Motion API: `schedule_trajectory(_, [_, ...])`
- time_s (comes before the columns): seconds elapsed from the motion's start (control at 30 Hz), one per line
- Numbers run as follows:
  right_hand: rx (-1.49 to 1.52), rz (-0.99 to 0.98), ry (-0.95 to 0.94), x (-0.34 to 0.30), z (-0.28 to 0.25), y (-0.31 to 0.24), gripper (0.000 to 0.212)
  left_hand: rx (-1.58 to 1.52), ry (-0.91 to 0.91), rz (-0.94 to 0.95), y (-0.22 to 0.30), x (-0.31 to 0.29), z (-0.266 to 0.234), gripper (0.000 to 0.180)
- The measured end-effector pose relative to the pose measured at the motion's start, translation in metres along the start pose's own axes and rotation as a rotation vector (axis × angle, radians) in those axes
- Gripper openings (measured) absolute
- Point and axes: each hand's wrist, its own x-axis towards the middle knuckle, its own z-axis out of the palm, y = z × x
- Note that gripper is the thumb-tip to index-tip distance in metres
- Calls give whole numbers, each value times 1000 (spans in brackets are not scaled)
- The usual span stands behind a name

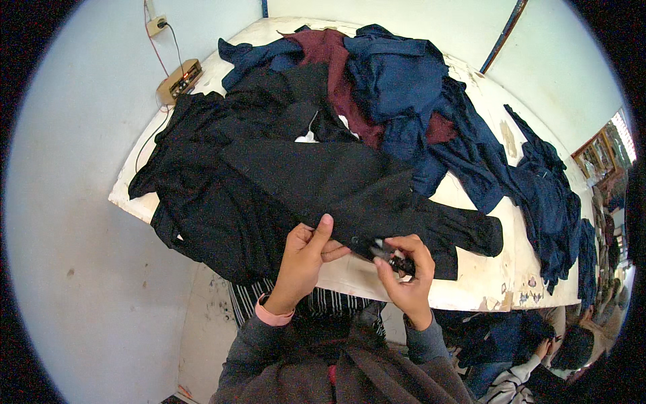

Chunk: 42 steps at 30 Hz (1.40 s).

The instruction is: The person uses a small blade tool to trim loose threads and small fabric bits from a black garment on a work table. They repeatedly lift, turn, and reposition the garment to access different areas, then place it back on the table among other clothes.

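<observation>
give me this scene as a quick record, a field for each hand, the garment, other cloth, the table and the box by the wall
left hand: at the near edge of the black garment, thumb over cloth
right hand: holding a small dark tool, partly blurred
garment: black, creased
other cloth: navy garments, maroon cloth
table: white, worn
box: brown, corded

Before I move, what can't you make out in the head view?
In the head view:
- Small dark tool in the right hand: exact kind unclear, blurred and partly covered by fingers.
- Left hand: its hold on the black garment is unclear, thumb and fingers blocking the contact.
- Maroon cloth: full outline hidden by dark garments.
- Co-worker's striped sleeve: cut off by the lower edge.
</observation>
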Motion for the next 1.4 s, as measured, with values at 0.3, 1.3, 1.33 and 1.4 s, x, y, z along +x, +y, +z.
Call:
schedule_trajectory(0.3, [-286, -189, -63, 2, -3, -4, 27, -124, -60, -19, -8, 2, -10, 28])
schedule_trajectory(1.3, [-655, -388, 42, -6, 17, 9, 47, 53, -213, -67, -7, -12, -15, 38])
schedule_trajectory(1.33, [-636, -393, 39, -6, 17, 9, 47, 76, -182, -85, -9, -12, -16, 38])
schedule_trajectory(1.4, [-596, -403, 32, -6, 16, 7, 45, 121, -119, -120, -13, -10, -15, 39])
